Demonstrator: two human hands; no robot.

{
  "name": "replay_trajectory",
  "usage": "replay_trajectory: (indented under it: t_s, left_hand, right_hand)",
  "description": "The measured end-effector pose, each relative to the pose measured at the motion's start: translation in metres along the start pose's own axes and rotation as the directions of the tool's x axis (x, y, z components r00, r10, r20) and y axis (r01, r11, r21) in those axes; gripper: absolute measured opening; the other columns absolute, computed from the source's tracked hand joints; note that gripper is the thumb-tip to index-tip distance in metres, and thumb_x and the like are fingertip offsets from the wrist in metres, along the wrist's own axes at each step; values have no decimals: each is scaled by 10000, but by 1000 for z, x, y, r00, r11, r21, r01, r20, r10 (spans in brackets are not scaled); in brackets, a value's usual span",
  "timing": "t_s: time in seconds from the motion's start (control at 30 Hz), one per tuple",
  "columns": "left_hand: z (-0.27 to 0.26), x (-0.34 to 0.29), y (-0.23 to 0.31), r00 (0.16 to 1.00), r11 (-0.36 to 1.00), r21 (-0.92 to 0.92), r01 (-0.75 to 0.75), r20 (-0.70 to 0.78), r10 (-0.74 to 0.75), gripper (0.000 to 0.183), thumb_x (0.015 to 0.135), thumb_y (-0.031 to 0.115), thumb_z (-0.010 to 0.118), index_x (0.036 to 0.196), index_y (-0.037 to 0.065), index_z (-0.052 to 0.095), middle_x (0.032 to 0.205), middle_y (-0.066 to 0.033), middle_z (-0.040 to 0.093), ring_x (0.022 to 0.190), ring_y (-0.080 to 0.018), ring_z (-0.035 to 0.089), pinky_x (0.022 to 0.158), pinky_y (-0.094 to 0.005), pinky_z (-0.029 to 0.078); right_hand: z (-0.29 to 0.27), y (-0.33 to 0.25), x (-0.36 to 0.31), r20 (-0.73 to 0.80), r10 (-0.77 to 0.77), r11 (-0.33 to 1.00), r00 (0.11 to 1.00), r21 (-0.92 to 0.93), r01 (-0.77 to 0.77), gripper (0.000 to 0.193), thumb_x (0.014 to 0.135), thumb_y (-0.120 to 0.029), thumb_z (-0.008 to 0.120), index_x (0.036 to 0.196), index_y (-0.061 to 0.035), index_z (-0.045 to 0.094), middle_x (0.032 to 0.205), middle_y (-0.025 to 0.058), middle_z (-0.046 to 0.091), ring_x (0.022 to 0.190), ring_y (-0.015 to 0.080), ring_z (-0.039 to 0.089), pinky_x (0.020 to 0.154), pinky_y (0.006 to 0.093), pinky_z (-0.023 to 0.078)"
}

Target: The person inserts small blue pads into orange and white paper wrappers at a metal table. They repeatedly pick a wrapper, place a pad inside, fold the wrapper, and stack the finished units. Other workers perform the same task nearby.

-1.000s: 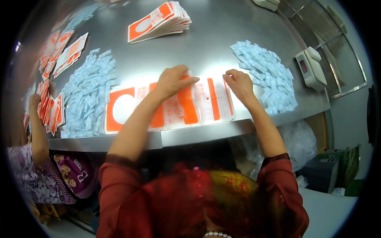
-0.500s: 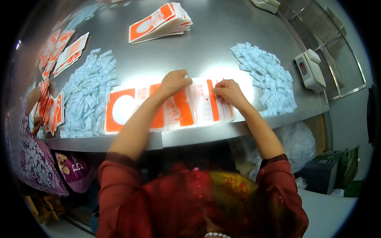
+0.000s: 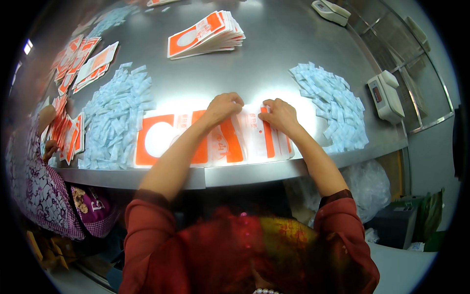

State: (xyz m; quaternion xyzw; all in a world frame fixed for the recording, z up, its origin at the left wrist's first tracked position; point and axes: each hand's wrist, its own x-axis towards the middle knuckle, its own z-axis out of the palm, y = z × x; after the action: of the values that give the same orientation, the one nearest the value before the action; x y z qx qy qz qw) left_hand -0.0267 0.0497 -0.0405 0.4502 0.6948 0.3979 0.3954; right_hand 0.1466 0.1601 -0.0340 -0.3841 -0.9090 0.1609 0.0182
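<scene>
Orange-and-white flat packaging bags point(image 3: 227, 139) lie overlapping in a row along the near table edge. Over their far edge bends my left hand point(image 3: 225, 106), fingers curled and closed at the fingertips; what they pinch, if anything, is hidden. My right hand point(image 3: 281, 116) rests at the upper part of the rightmost bags, its thumb and forefinger apart around a bag's edge with no held thing visible. Small pale-blue sachets lie in a heap point(image 3: 115, 117) left of the bags and in another heap point(image 3: 333, 105) to their right.
A fanned stack of the same bags point(image 3: 208, 36) lies farther back. White scales point(image 3: 386, 95) stand by the right edge, near a metal rail frame point(image 3: 416, 98). At the left, another person's hand point(image 3: 50, 148) is among more bags point(image 3: 73, 137). Clear plastic point(image 3: 367, 183) hangs below the table.
The whole view has shifted, so the table sits slightly lower. My right hand's thumb and forefinger have spread apart; my left hand has come slightly nearer to it.
</scene>
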Motion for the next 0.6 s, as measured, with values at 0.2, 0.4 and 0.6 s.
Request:
replay_trajectory:
  t_s: [0.2, 0.4, 0.6]
  left_hand:
    - [14, 4, -8, 985, 960, 269, -83, -126, 120, 413, 695, 180, 501, 1037, -5, 641, 1029, -137, 615, 943, -262, 562, 852, -335, 437]
    - [19, 16, -7, 991, 854, 516, -59, -73, 113, 372, 696, 191, 502, 988, 43, 680, 1033, -131, 598, 960, -271, 549, 830, -339, 443]
    - [11, 12, -6, 989, 938, 339, -69, -103, 110, 295, 727, 176, 515, 920, 52, 700, 990, -138, 580, 939, -296, 548, 802, -362, 450]
  right_hand:
    - [8, 6, -4, -84, -101, 993, 991, 51, 105, 252, 728, -299, 596, 836, -77, 650, 884, 130, 587, 780, 290, 596, 692, 392, 480]
    - [10, 3, -2, 25, -82, 979, 996, 188, 76, 233, 729, -272, 574, 755, -50, 643, 783, 139, 610, 739, 284, 593, 666, 395, 471]
    - [-2, -1, -11, 176, -31, 769, 984, 633, -89, 209, 762, -180, 554, 752, 18, 621, 685, 98, 599, 588, 182, 538, 572, 298, 444]
